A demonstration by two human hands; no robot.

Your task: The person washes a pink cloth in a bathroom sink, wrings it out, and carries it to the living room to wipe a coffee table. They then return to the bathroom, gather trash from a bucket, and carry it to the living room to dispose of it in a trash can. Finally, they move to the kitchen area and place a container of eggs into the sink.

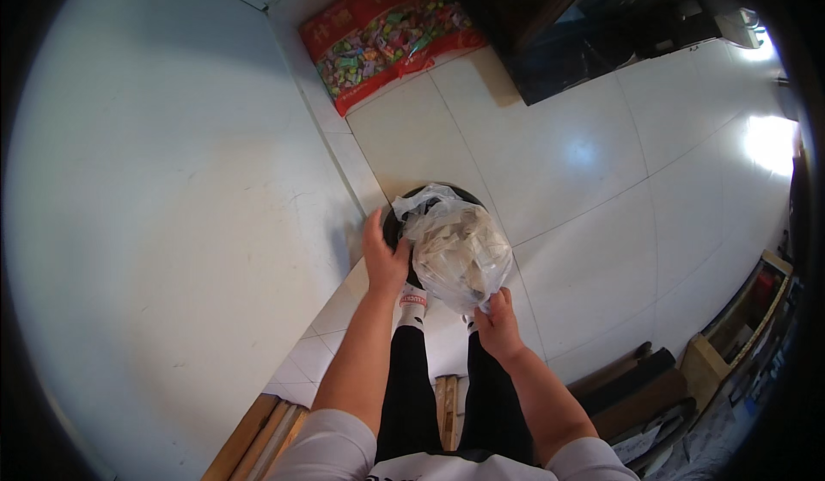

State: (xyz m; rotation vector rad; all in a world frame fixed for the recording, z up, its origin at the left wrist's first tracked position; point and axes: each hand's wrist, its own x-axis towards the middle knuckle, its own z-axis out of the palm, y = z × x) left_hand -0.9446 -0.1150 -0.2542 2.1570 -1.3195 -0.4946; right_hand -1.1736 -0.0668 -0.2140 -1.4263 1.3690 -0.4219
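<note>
A clear plastic bag (461, 249) full of pale crumpled waste, perhaps paper, sits over a round black bin (474, 195). My right hand (499, 326) pinches the bag's near corner, pulling the film taut. At the bin's left side, my left hand (385, 255) grips the rim, thumb towards the inside and fingers along the outer wall. The bag's loose, wrinkled end (425, 198) lies over the far rim and partly hides the opening. Most of the bin's body is out of sight under the bag.
A smooth white wall or panel (193, 191) rises close on the left. Beyond the bin, a red bag of wrapped sweets (393, 36) lies against the skirting. A dark glossy cabinet (548, 62) stands at upper right. Wooden furniture (702, 358) lines the lower right of the tiled floor (580, 223).
</note>
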